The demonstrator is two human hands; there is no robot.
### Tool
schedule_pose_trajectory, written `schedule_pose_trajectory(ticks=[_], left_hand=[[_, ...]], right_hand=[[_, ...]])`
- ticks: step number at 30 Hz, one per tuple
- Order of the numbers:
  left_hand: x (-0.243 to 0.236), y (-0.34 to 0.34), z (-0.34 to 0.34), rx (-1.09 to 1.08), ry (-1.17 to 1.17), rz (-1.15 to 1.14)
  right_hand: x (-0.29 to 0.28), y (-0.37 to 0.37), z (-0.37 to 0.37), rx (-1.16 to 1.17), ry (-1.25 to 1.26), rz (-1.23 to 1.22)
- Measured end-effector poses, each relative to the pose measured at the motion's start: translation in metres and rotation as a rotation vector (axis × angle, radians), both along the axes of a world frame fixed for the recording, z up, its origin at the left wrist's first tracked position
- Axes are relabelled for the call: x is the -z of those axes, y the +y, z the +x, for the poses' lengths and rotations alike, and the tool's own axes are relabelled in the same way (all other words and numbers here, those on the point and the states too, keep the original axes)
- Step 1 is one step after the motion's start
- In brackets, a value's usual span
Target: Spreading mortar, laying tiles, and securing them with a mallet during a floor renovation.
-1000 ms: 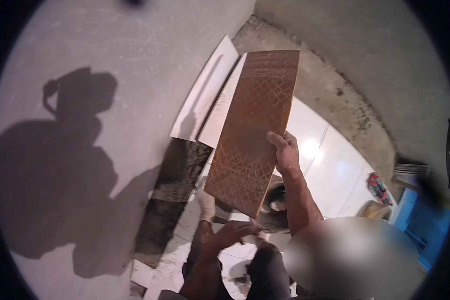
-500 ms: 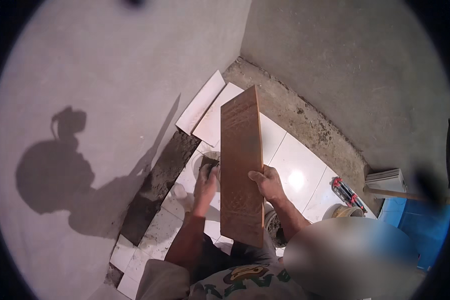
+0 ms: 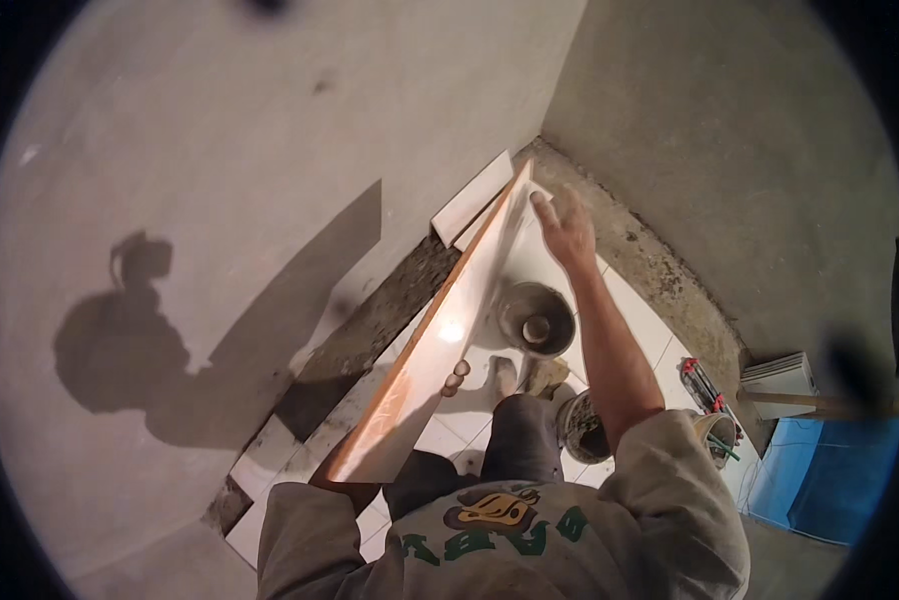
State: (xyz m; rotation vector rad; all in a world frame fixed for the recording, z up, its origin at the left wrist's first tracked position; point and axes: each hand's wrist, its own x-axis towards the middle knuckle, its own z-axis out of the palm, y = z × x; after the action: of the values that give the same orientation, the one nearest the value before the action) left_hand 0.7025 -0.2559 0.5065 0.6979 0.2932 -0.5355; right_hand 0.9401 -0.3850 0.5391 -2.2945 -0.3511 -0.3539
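A long tile (image 3: 440, 350), glossy white on its face with an orange-brown edge, stands tilted on its side in front of me. My left hand (image 3: 457, 378) grips it from behind. Its fingertips curl around the tile's right edge, while the palm is hidden by the tile. My right hand (image 3: 567, 228) is by the tile's far end, fingers spread and thumb against or very close to the face. Beneath it on the floor is a grey bucket (image 3: 518, 335) with a round object inside. To the left, a strip of dark mortar (image 3: 390, 310) runs along the wall.
White tiles (image 3: 475, 198) lie at the strip's far end. A mortar-filled bucket (image 3: 582, 432) and a brown block (image 3: 548, 378) are near my legs. At the right are a red-and-black tool (image 3: 703, 383), a container (image 3: 718, 432), stacked tiles (image 3: 775, 385) and a wooden handle (image 3: 820, 404).
The tile has turned from its brown back to its white face and now leans diagonally. My right hand has moved up to its far end; my left now holds it from behind.
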Motion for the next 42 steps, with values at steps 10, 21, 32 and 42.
schedule_pose_trajectory(ticks=[10, 21, 32, 42], left_hand=[[-0.044, 0.158, -0.277, -0.646, -0.139, -0.208], [0.191, 0.104, -0.527, -1.044, 0.709, 0.738], [0.248, 0.052, -0.537, -0.734, 1.142, 0.748], [0.528, 0.166, -0.533, -1.01, 1.131, 1.036]], right_hand=[[0.067, 0.075, -0.159, -0.068, 0.764, 0.109], [0.229, 0.053, -0.252, -0.354, 0.657, -0.717], [0.358, 0.011, -0.245, -0.534, 0.615, -1.166], [0.534, 0.232, -0.248, -0.45, 0.666, -0.515]])
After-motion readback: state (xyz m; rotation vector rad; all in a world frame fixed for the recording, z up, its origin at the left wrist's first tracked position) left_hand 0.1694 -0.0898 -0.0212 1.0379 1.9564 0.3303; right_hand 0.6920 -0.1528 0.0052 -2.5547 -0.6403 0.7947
